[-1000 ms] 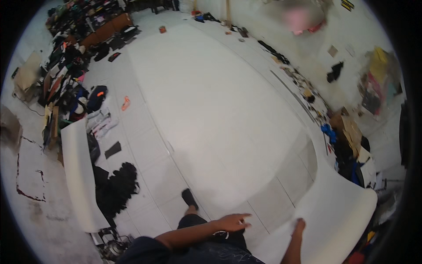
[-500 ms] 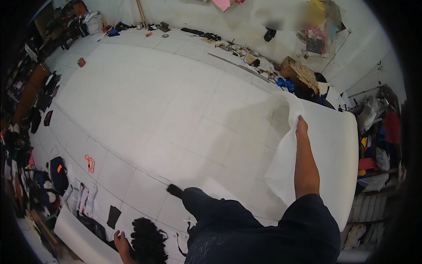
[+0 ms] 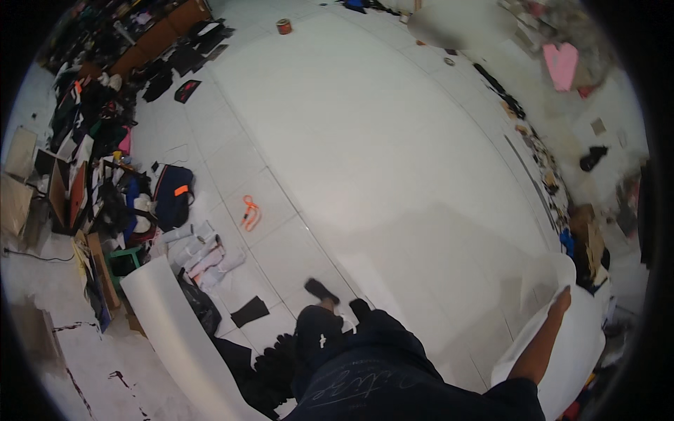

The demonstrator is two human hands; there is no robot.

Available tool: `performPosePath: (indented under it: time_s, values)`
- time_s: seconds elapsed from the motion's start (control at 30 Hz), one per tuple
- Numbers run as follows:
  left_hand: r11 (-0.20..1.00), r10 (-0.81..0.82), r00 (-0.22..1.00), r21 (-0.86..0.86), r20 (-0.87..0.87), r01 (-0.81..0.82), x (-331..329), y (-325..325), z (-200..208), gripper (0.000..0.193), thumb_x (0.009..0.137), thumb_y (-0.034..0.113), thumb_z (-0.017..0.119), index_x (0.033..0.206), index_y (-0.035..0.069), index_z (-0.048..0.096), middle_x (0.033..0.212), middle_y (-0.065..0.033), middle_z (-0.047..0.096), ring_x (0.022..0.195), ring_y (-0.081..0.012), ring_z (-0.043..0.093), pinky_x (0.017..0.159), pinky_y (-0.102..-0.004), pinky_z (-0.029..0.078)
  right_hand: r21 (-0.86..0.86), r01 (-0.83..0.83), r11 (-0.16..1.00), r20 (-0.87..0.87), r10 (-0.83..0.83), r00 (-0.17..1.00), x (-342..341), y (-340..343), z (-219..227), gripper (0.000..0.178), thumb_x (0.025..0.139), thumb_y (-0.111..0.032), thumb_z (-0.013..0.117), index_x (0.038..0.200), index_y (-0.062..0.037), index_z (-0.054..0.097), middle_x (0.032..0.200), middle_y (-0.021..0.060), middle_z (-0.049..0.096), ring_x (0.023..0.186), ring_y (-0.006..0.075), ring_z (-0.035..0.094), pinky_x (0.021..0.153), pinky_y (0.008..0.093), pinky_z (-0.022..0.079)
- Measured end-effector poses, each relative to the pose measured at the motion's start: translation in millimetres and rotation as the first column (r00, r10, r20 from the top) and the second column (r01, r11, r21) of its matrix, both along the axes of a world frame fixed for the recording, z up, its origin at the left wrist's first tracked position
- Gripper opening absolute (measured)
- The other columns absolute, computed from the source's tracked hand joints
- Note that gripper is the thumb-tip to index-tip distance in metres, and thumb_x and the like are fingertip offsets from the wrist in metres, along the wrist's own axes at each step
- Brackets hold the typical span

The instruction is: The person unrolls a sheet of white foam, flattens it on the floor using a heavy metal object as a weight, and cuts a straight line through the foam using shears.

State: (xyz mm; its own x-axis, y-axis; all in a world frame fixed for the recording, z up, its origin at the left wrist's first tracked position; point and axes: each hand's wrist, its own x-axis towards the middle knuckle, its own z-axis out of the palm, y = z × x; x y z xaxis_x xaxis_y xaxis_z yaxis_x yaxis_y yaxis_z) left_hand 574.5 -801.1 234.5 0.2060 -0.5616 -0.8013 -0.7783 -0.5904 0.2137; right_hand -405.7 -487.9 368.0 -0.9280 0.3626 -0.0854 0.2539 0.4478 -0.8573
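My right hand [image 3: 564, 300] is closed on the curled upper edge of a large white sheet [image 3: 542, 342], which hangs beside my right arm at the lower right. A broad white sheet [image 3: 365, 133] lies flat over the floor tiles ahead of me; whether it is one piece with the held part, I cannot tell. My left hand is out of view. Near my left side stands a white roll [image 3: 186, 344] of smooth sheet material, leaning at a slant.
An orange strap [image 3: 250, 213] and a navy bag [image 3: 173, 196] lie on the tiles to the left. Several small wrapped rolls [image 3: 210, 256] and a black cloth piece [image 3: 250, 311] are nearer. Clutter lines both walls. A round tin [image 3: 283, 27] stands at the far end.
My view has swung to the left, so the held sheet sits lower right. My right hand still grips its edge. My left hand, seen earlier at the lower left, has left the view.
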Motion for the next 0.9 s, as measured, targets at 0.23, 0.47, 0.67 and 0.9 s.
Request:
performPosePath:
  time_s: [0.23,0.47,0.67,0.9]
  values:
    - [0.975,-0.148,0.988,0.174,0.05,0.137,36.7,-216.8,-52.3,0.039,0.092,0.031,0.046,0.109,-0.001,0.058,0.097,-0.0202,0.062,0.093,-0.0355,0.059,0.084,-0.0503,0.043,0.004,0.097,0.995,-0.111,-0.096,0.989,-2.0,-206.7,28.0,0.059,0.09,-0.042,0.048,0.117,0.0101,0.054,0.114,0.0191,0.06,0.102,0.0295,0.058,0.089,0.0374,0.044]
    - [0.834,-0.189,0.976,-0.543,-0.104,0.103,-5.9,-721.4,48.8,0.041,0.09,0.027,0.054,0.116,-0.006,0.055,0.11,-0.0176,0.06,0.105,-0.0251,0.056,0.091,-0.0344,0.042,0.359,0.132,0.924,-0.195,-0.064,0.979,-4.6,-372.6,69.0,0.058,0.09,-0.043,0.046,0.113,0.0097,0.056,0.108,0.023,0.061,0.096,0.0324,0.062,0.083,0.0391,0.049]
    - [0.707,-0.205,0.893,-0.692,-0.401,-0.149,-106.6,-986.5,149.9,0.037,0.091,0.022,0.057,0.119,-0.002,0.053,0.102,-0.0058,0.059,0.089,-0.0133,0.054,0.08,-0.0272,0.044,0.185,0.169,0.968,-0.136,-0.145,0.98,11.4,-550.0,60.3,0.06,0.091,-0.043,0.045,0.115,0.0103,0.054,0.11,0.0231,0.06,0.096,0.0326,0.062,0.085,0.0395,0.048]
    - [0.544,-0.749,0.592,-0.235,0.297,0.806,70.9,-963.9,-49.6,0.032,0.084,0.021,0.05,0.112,0.007,0.056,0.105,-0.0187,0.061,0.095,-0.0333,0.059,0.079,-0.0507,0.046,0.523,0.171,0.835,-0.176,-0.09,0.98,9.6,-810.1,12.9,0.069,0.091,-0.052,0.039,0.12,0.0102,0.05,0.122,0.0295,0.052,0.113,0.0436,0.05,0.096,0.045,0.04]
